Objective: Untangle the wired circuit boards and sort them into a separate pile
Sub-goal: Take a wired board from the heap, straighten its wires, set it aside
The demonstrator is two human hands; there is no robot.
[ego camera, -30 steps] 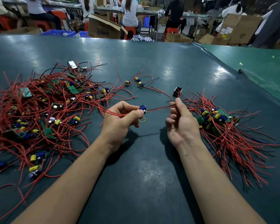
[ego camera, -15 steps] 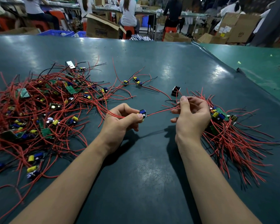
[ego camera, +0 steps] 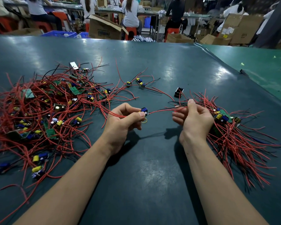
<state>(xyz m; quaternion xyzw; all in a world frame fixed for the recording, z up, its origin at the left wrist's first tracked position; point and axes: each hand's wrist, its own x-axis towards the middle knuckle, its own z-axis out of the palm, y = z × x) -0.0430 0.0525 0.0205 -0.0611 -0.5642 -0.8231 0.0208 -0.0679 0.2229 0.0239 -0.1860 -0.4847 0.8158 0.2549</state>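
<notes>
Circuit board [ego camera: 144,111] pinched in left hand [ego camera: 122,121]; right hand [ego camera: 194,117] grips its wires [ego camera: 165,109], stretched between the hands, probably to free them.

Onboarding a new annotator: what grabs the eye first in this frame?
The big tangle of red-wired boards sprawls over the left of the table, and a smaller, tidier pile lies at the right. Between them, the left hand pinches one small board while the right hand grips its wires, which run between the two hands above the table.
</notes>
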